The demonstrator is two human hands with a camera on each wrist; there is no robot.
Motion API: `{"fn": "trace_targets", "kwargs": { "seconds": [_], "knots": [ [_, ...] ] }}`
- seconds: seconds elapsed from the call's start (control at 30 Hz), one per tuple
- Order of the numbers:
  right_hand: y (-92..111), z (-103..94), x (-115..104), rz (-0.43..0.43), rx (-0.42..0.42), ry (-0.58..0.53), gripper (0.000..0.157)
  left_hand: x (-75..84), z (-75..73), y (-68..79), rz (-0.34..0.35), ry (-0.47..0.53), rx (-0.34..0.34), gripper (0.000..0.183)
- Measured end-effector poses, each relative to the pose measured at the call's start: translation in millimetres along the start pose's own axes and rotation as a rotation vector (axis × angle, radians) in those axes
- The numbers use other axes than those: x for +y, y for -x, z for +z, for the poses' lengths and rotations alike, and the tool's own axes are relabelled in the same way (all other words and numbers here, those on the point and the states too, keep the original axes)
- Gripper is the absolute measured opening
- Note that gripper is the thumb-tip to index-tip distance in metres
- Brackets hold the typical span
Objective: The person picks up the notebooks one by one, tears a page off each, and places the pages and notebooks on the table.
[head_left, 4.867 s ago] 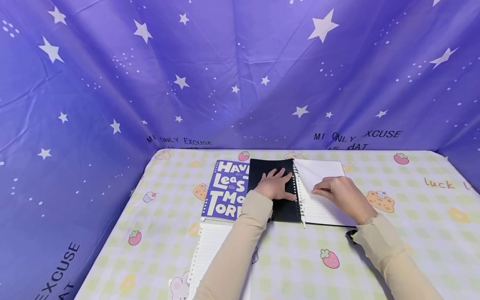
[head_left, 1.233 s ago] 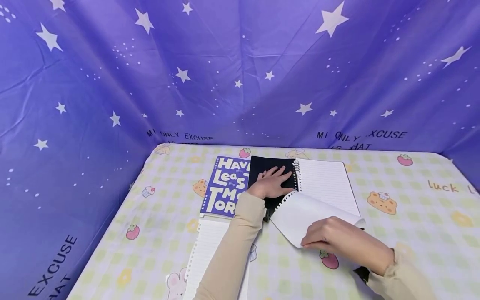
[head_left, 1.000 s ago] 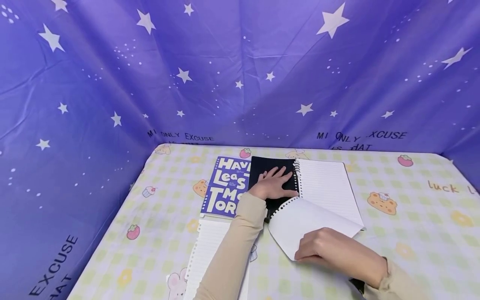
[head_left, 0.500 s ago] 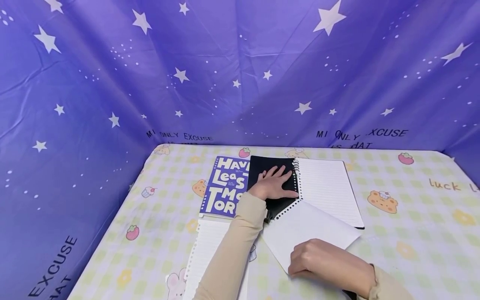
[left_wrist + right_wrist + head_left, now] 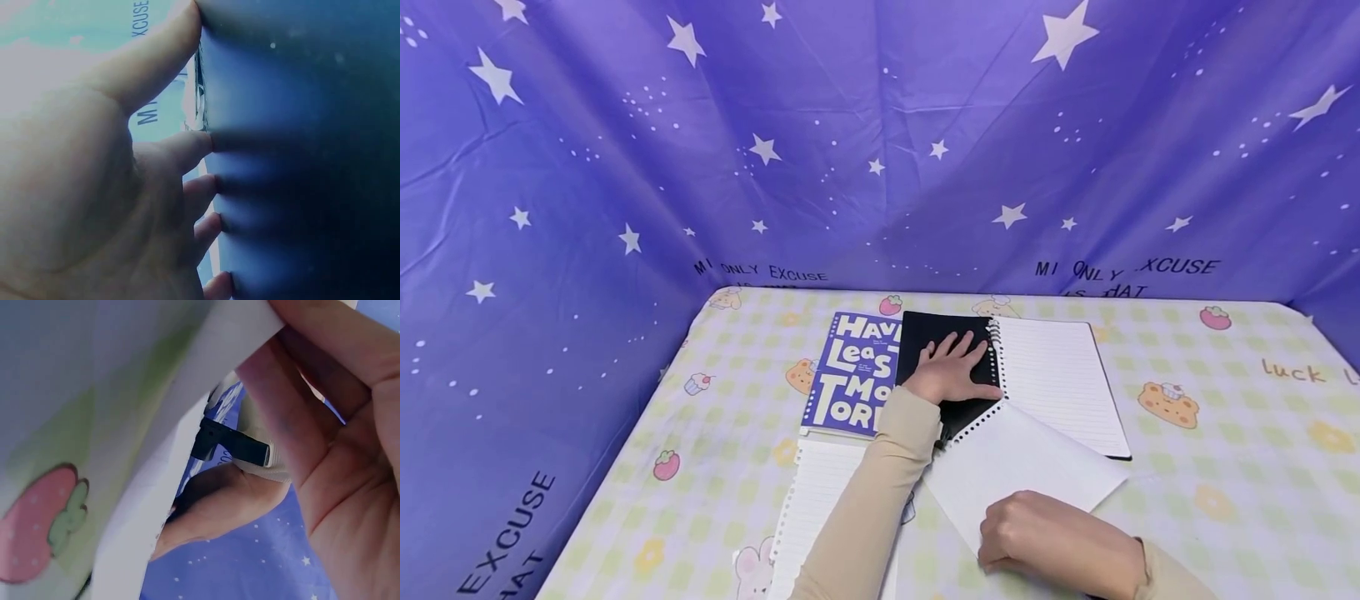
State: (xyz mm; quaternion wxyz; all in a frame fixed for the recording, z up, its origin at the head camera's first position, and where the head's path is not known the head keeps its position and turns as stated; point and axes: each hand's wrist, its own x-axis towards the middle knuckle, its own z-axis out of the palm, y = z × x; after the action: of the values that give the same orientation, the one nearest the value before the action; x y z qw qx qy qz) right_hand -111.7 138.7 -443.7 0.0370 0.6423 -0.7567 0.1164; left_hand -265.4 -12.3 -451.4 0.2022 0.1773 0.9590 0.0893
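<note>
A loose-leaf notebook lies spread out, its black cover to the left of the rings and a lined page to the right. With fingers spread, my left hand presses on the black cover; in the left wrist view its fingertips touch that dark surface. My right hand pinches the near corner of a white sheet of paper. This sheet slants across the notebook's lower part, its row of holes over the black cover near my left thumb. Right fingertips are partly hidden in the head view.
A purple lettered cover with punched holes lies left of the notebook, partly under its black cover. Lined loose paper lies nearer, partly behind my left sleeve. Beneath is a checked tablecloth; a purple starry curtain hangs behind.
The sheet has come away from the right-hand pages and moved toward me, turning aslant, with my right hand drawing its corner nearer. My left hand stays on the black cover.
</note>
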Motion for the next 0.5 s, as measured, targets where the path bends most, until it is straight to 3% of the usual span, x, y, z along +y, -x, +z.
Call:
{"fn": "trace_targets", "kwargs": {
  "seconds": [0.33, 0.43, 0.47, 0.5],
  "knots": [
    [2.5, -2.8, -4.5, 0.028, -0.037, -0.03, 0.037, 3.4, -0.1, -0.3, -0.012, -0.014, -0.003, 0.087],
    [3.0, -0.5, -7.1, 0.032, -0.003, -0.046, 0.038, 3.7, 0.8, -0.7, -0.013, -0.018, -0.008, 0.087],
    [3.2, 1.6, -7.9, 0.003, 0.058, -0.111, 0.034, 3.7, 1.1, -0.8, -0.015, -0.019, -0.01, 0.087],
    [1.8, 3.3, -11.2, -0.014, 0.062, -0.171, 0.033, 3.6, 1.4, -0.9, -0.017, -0.02, -0.012, 0.087]
  ]
}}
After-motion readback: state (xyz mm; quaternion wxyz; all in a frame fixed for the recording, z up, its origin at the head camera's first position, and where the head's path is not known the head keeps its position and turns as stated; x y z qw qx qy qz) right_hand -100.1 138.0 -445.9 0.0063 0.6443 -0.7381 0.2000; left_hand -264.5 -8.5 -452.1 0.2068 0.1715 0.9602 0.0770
